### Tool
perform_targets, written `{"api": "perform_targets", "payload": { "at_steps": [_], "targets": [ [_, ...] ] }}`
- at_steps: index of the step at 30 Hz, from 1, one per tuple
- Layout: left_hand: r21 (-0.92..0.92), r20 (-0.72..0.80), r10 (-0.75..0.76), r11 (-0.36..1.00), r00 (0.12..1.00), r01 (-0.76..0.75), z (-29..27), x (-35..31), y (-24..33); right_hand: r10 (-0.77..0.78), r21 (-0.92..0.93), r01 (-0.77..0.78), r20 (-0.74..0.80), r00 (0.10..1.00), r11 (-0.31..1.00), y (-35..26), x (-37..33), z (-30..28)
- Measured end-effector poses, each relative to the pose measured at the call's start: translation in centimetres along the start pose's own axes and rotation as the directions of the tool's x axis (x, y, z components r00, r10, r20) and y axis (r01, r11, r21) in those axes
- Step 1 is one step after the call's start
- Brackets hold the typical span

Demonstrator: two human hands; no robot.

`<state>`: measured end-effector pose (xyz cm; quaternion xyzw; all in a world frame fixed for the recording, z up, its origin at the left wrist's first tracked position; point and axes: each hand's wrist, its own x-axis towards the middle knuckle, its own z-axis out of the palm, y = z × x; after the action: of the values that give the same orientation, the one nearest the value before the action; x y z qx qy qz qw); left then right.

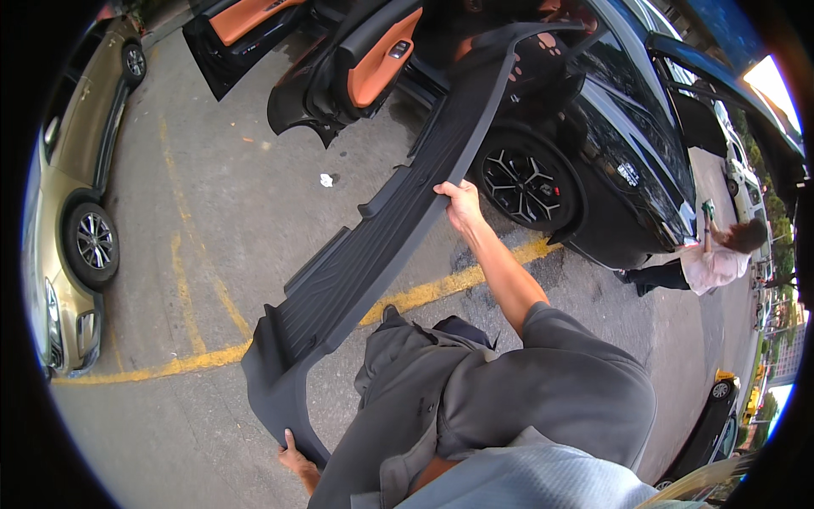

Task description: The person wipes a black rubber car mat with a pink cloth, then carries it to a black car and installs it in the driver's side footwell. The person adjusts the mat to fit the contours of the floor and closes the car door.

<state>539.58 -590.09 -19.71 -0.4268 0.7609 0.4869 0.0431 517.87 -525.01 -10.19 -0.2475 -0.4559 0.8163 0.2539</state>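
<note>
A long black moulded car floor mat (381, 229) with ridges and a raised rim slants from the lower left up toward the dark car. Its far end reaches over the car's open doorway. My right hand (459, 204) grips the mat's right edge near the middle, thumb on top and the other fingers hidden beneath. Lower down, my left hand (297, 458) holds the rim at the mat's near curved end, with the thumb showing over the edge. The mat is tilted and held off the ground in front of my legs.
The dark car (623, 161) stands ahead, its rear door (369, 68) with orange trim swung open, beside a black wheel (527, 180). A gold car (76, 220) is parked at left. A person (712, 254) in a pink shirt stands at right. Yellow lines (203, 360) cross the pavement.
</note>
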Motion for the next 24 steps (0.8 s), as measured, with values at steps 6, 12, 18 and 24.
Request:
{"api": "perform_targets", "payload": {
  "at_steps": [6,12,18,24],
  "targets": [
    [-0.11,-0.009,-0.001,0.994,1.0,0.0,6.3,-4.1,2.7,0.009,0.011,-0.01,0.041,0.999,1.0,-3.3,7.6,-2.2],
    [-0.248,-0.002,-0.011,0.969,1.0,0.01,15.0,-9.5,6.3,0.026,0.012,-0.027,0.078,0.997,1.0,-5.9,17.3,-5.6],
    [-0.286,-0.026,0.041,0.957,0.999,-0.047,24.8,-16.0,10.4,0.02,0.087,-0.029,0.111,0.994,0.996,-9.8,28.2,-9.8],
    [-0.303,-0.056,-0.019,0.953,0.998,0.001,33.6,-22.5,14.0,0.069,0.104,-0.088,0.178,0.982,0.991,-14.0,38.4,-12.9]
  ]
}}
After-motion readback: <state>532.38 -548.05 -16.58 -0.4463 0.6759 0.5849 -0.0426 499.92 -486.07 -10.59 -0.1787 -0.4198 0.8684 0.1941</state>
